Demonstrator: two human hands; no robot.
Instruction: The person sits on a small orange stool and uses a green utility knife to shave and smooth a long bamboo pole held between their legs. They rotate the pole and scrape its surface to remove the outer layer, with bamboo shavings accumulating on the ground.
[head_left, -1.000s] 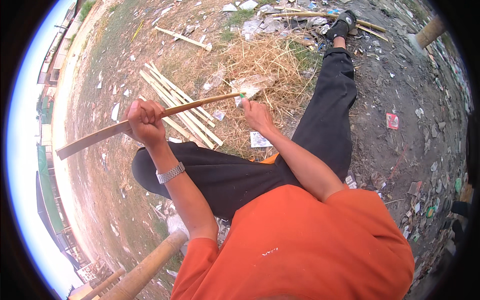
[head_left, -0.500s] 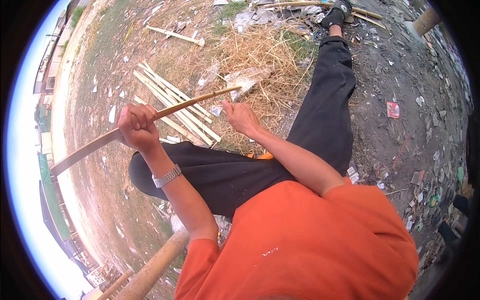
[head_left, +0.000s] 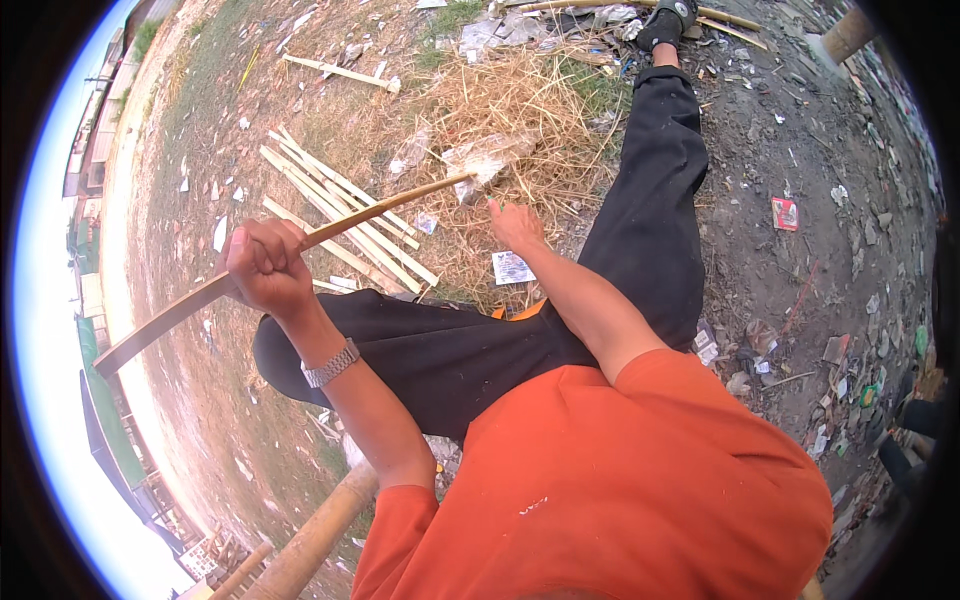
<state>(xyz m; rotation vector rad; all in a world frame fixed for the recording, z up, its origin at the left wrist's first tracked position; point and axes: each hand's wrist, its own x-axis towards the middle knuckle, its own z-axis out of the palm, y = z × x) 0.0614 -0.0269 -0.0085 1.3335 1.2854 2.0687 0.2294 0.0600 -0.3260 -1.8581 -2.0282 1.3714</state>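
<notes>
A long bamboo strip point(head_left: 165, 320) slants from the far left up toward the middle, broad at its near-left end and thin at the other. My left hand point(head_left: 268, 262) is closed in a fist around it, with a metal watch on the wrist. Right of the strip's thin end, apart from it, my right hand point(head_left: 518, 227) has its fingers curled, back of the hand up. A speck of green shows at its fingertips; what it holds is mostly hidden. Beyond my bent left knee lie several pale split bamboo strips point(head_left: 345, 215) on the ground.
A heap of dry shavings point(head_left: 530, 110) with clear plastic lies ahead, beside my outstretched right leg point(head_left: 655, 200). A thick bamboo pole point(head_left: 318, 535) runs at the lower left. Litter, including a red packet point(head_left: 785, 214), is scattered over the dark ground on the right.
My right hand has moved right, away from the strip, uncovering a white printed packet on the ground. My left hand keeps its hold and has shifted slightly left with the strip.
</notes>
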